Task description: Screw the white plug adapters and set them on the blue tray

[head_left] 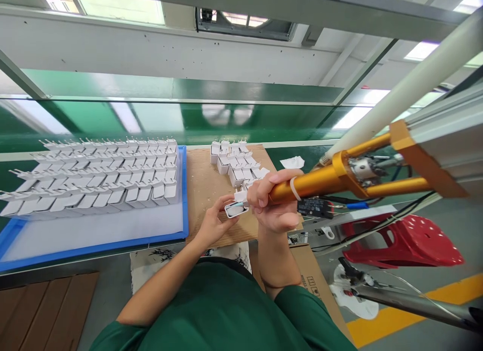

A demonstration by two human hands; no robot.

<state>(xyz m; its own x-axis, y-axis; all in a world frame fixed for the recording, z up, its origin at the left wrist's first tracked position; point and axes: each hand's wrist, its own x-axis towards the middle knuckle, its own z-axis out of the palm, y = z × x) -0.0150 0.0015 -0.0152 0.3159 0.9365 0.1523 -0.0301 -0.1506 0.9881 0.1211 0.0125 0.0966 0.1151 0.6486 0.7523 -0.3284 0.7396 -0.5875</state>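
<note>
In the middle of the head view, my left hand (216,221) pinches a small white plastic housing (236,210) between thumb and fingers, just above the cardboard sheet. The housing's open side faces up, and its inside is too small to make out. My right hand (274,197) is wrapped round a gold dispensing gun (307,186), a thick metal cylinder with a white tie. Its thin, light blue tip reaches into or just over the housing; contact cannot be made out. Just beyond both hands, several similar white housings (239,165) stand in rows on the cardboard sheet (199,185).
To the left, a blue-rimmed tray (184,190) bears many rows of white housings (109,175) with thin prongs up. A crumpled white paper (292,162) lies beyond the gun. At right are cables, a metal frame (430,160) and a red stool (411,240).
</note>
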